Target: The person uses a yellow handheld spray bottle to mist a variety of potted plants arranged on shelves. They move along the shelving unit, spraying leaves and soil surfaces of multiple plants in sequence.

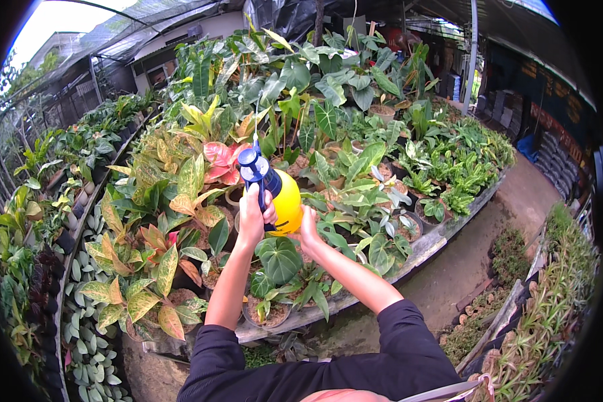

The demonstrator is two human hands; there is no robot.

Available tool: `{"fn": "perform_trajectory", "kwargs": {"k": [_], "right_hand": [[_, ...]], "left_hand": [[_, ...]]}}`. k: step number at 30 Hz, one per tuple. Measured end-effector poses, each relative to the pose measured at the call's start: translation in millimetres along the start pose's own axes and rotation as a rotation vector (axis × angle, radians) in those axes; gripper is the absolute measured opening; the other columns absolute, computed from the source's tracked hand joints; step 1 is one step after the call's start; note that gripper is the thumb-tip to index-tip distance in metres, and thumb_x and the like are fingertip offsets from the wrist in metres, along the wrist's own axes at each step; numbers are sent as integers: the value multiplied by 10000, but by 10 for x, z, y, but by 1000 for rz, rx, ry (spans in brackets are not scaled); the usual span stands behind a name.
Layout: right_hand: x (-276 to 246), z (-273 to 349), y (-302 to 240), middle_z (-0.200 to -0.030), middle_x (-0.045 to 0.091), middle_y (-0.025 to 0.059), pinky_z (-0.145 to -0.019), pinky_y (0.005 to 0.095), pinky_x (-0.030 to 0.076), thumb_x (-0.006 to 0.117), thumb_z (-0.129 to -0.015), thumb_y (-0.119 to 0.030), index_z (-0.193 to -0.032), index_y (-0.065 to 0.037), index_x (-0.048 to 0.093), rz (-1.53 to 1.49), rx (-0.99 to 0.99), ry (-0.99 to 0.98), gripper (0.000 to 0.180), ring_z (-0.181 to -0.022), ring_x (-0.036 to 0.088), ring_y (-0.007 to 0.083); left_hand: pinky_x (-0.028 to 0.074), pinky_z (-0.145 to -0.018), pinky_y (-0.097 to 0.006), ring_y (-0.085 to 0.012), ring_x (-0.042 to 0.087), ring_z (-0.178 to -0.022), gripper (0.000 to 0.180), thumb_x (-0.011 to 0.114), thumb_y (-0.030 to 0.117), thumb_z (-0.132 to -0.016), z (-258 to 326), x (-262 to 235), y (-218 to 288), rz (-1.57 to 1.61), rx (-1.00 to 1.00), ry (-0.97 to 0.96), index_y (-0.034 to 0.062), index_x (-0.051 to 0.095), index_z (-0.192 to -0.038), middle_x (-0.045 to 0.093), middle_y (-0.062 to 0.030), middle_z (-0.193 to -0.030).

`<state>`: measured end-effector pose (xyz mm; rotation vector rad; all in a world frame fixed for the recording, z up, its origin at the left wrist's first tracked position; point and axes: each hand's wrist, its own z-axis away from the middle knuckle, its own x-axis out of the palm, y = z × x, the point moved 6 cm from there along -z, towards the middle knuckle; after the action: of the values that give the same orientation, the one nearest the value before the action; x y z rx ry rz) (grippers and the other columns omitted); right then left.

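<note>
Yellow sprayer (pixel 289 205), clasped by the left hand (pixel 255 212) (right hand (pixel 307 228) cups its side).

Your hands (pixel 252 214): 2
Yellow spray bottle (pixel 287 204): just 1
Your dark sleeves (pixel 412 329): 2
Potted plants (pixel 279 260): loads, too crowded to count

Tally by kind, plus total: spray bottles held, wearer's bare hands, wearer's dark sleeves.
Yellow rounded spray bottle with dark blue head: 1
Bare hands, left hand and right hand: 2
Dark fabric sleeves: 2
Total: 5
</note>
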<state>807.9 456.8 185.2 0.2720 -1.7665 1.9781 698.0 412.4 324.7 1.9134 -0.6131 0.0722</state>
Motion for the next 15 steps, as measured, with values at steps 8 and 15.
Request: {"fn": "perform_trajectory", "kwargs": {"k": [8, 15], "right_hand": [[-26, -50, -61, -1167, 347, 103, -751, 483, 398, 295, -812, -451, -1133, -135, 279, 13, -9, -11, 450, -1000, 436, 282], [-149, 148, 86, -1160, 360, 108, -734, 475, 405, 281, -805, -473, -1125, -135, 268, -9, 102, 22, 466, -962, 460, 309]], "left_hand": [[276, -377, -203, -68, 313, -363, 394, 309, 381, -886, -54, 23, -20, 9, -7, -10, 65, 404, -672, 346, 15, -442], [262, -370, -217, -69, 277, -344, 393, 313, 420, -870, 7, 31, -197, -27, -77, 32, 88, 385, -672, 308, 36, -433]]}}
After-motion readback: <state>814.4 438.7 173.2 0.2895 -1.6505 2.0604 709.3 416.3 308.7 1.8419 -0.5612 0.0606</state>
